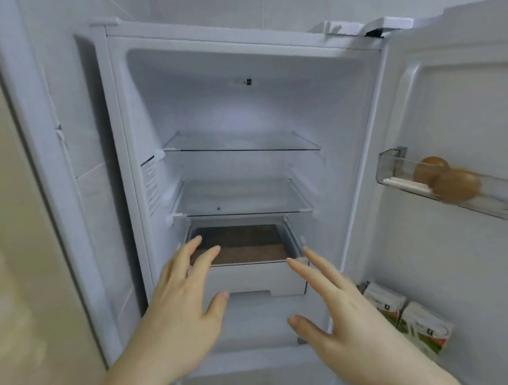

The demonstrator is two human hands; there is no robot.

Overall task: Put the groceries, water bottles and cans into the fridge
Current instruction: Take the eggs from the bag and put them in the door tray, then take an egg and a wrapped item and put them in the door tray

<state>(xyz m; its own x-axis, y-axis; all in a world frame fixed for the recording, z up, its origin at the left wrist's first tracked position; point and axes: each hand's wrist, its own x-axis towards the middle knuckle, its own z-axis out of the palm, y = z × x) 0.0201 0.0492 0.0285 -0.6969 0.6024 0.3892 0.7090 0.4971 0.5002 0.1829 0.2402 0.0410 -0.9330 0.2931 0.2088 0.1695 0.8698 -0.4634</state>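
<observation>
Both your left hand (177,307) and right hand (336,302) are released, fingers straight, empty. Press evenly on the drawer (255,278) front so it slides straight.

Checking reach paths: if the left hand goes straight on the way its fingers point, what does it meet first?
Probably the open drawer: the left hand points up and right, fingertips over its left front corner. Depth unclear.

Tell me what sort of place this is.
Most likely a home kitchen. An open white fridge with glass shelves stands against tiled walls; its door rack holds brown egg-like items, and cartons sit lower in the door.
</observation>
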